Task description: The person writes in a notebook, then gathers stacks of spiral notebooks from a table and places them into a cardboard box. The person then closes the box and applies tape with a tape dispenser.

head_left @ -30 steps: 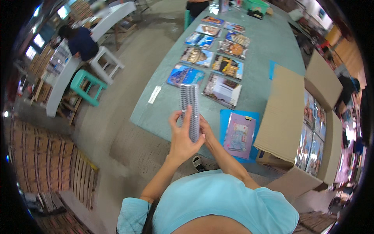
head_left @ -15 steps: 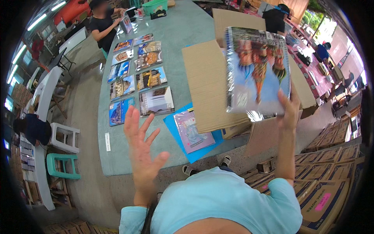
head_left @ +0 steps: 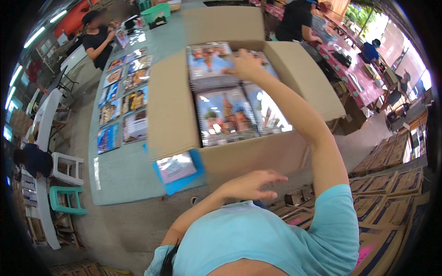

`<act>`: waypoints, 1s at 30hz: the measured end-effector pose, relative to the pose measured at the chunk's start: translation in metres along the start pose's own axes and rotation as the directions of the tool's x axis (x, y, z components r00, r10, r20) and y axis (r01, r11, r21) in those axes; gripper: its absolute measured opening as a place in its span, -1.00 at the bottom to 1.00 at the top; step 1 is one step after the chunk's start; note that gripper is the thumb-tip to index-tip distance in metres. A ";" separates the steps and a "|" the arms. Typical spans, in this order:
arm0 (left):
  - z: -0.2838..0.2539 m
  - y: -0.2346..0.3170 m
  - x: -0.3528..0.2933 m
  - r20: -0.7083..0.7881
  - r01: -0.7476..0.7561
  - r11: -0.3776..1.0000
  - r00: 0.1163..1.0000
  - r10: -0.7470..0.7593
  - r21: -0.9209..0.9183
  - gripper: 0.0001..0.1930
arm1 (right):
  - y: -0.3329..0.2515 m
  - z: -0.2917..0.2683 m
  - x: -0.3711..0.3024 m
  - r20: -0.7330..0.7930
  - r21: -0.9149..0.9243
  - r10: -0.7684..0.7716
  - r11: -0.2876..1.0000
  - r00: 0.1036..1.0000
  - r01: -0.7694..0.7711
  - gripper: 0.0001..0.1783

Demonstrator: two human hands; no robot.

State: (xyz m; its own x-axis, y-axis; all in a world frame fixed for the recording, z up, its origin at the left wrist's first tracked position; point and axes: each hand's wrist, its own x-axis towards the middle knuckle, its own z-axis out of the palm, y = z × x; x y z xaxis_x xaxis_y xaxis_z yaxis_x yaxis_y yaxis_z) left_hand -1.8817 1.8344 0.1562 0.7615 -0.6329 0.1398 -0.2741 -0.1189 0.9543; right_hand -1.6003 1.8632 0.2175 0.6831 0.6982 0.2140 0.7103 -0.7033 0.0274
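Observation:
An open cardboard box [head_left: 258,158] stands at the near edge of the table, holding shrink-wrapped spiral notebooks in stacks. A near-left notebook [head_left: 225,115] shows a cover with colourful towers and domes. Behind it lies another wrapped notebook [head_left: 209,62]. My right hand [head_left: 246,65] reaches over the far stacks, thumb and fingers apart, the thumb at that rear notebook's right edge. Its fingertips are slightly blurred. My left hand [head_left: 255,185] is open and empty in front of the box, fingers stretched to the right.
Rows of picture-covered notebooks [head_left: 134,99] lie on the grey-green table [head_left: 122,177]. A pink notebook [head_left: 176,166] on a blue sheet sits beside the box. A co-worker [head_left: 97,42] handles a notebook across the table. Stacked cartons [head_left: 377,234] stand at right, stools [head_left: 67,198] at left.
The notebook is no longer raised in my right hand, which has moved into the box. My left hand has lowered and moved right. The view has swung right, bringing the box's inside into sight.

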 end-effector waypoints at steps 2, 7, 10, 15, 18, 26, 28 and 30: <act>0.015 -0.018 0.052 -0.068 0.081 0.990 0.994 -0.089 -0.113 -0.46 | 0.026 -0.024 -0.042 0.043 0.109 -0.134 0.986 0.990 0.129 -0.16; 0.042 -0.050 0.167 -0.125 0.002 0.897 0.990 -0.064 -0.443 -0.32 | 0.102 -0.123 -0.239 -0.033 0.634 -0.705 0.533 0.708 0.561 -0.28; 0.047 -0.040 0.248 0.018 0.213 0.949 0.977 -0.215 -0.232 -0.30 | 0.182 -0.144 -0.330 -0.079 0.846 -0.825 0.242 0.560 0.476 -0.21; 0.079 -0.025 0.374 0.179 0.084 0.995 0.979 -0.092 0.054 -0.29 | 0.291 -0.121 -0.452 -0.348 0.898 -0.433 0.100 0.832 0.428 -0.07; 0.103 -0.051 0.433 0.357 -0.062 0.979 0.934 -0.012 0.196 -0.30 | 0.340 -0.112 -0.513 -0.364 0.912 -0.212 0.118 0.907 0.394 -0.06; 0.155 -0.141 0.573 0.559 0.017 0.897 0.776 -0.291 0.442 -0.24 | 0.542 -0.108 -0.554 -0.364 0.914 -0.104 0.149 0.925 0.377 -0.04; 0.157 -0.155 0.635 0.501 -0.020 0.895 0.834 -0.230 0.445 -0.23 | 0.619 -0.098 -0.557 -0.312 0.931 -0.100 0.168 0.945 0.325 0.03; 0.153 -0.163 0.700 0.417 -0.020 0.868 0.882 -0.218 0.496 -0.22 | 0.683 -0.088 -0.552 -0.327 0.928 -0.019 0.184 0.945 0.325 0.09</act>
State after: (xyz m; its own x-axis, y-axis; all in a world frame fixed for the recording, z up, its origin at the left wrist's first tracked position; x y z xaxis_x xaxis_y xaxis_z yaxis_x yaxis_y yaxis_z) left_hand -1.3942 1.2934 0.0582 0.4863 -0.8517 -0.1952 -0.5442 -0.4700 0.6950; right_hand -1.5072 0.9861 0.2038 0.5761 0.6298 0.5211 0.5102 0.2210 -0.8312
